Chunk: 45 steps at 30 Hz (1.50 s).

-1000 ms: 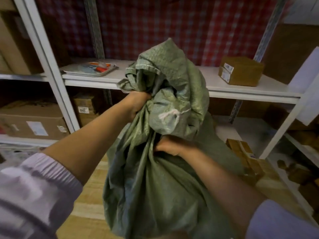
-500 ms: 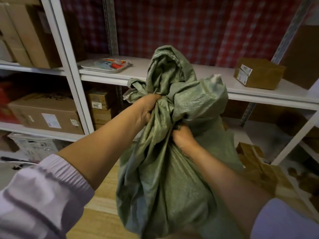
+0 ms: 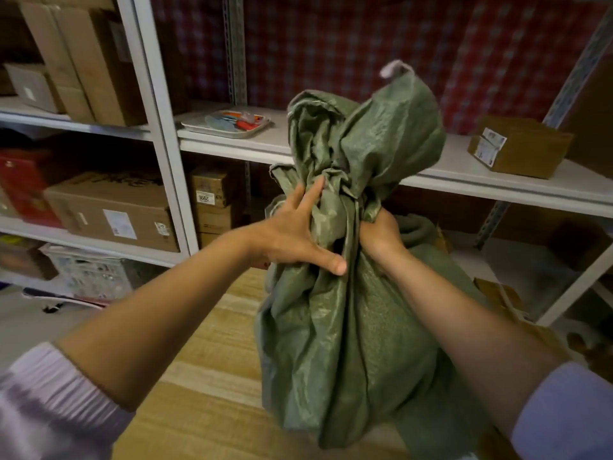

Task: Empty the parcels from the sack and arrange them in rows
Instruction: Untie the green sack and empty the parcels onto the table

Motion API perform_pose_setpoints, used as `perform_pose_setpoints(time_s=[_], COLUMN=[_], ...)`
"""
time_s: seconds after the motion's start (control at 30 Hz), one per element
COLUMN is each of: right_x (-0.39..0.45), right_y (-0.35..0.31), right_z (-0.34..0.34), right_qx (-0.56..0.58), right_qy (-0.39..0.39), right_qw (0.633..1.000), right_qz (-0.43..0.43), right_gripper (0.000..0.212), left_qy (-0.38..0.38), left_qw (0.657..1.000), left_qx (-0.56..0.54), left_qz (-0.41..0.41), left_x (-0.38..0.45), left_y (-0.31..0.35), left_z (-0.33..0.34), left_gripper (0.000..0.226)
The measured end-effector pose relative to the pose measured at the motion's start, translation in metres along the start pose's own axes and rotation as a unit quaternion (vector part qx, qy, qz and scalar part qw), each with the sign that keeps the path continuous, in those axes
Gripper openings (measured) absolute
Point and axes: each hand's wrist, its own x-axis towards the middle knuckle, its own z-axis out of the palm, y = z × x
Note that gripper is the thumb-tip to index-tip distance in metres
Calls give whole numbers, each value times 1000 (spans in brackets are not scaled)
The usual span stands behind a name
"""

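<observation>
Your right hand [image 3: 378,239] clamps the sack [image 3: 348,327] at its bunched neck; your left hand [image 3: 298,237] splays open against it; soft, slippery weave, so grip the gathered folds.

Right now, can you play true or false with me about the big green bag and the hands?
1. The right hand grips the gathered neck of the green sack. True.
2. The left hand is clenched in a tight fist around the sack. False: its fingers are spread out straight and only touch the cloth.
3. A brown cardboard box sits on the white shelf to the right of the sack. True.
4. The parcels are already lined up in rows on the floor. False: the sack is bunched shut at the top and no rows show.
5. A tray with small items sits on the shelf behind the sack. True.
</observation>
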Motion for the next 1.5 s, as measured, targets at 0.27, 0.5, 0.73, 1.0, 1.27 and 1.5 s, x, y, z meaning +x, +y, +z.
perform_pose_setpoints(time_s=[0.27, 0.5, 0.73, 1.0, 1.27, 1.5], right_x=[-13, -19, -23, -10, -1, -4], right_y=[-16, 8, 97, 76, 63, 78], right_z=[6, -31, -75, -66, -63, -63], right_qx=[126, 72, -376, -167, -197, -304], right_qy=[-37, -173, -189, -96, -25, -79], right_qw=[991, 981, 904, 981, 980, 949], right_qz=[-11, -49, 79, 30, 17, 35], right_gripper=[21, 44, 147, 51, 42, 46], left_qy=[247, 311, 251, 272, 273, 255], left_qw=[965, 928, 921, 929, 937, 942], left_qx=[-88, -186, -270, -249, -213, -205], left_qz=[29, -86, -128, -41, -45, -70], left_x=[26, 38, 38, 54, 53, 42], left_y=[-12, -18, -21, 23, 47, 23], left_z=[59, 61, 31, -18, -32, -11], left_gripper=[160, 52, 45, 49, 44, 56])
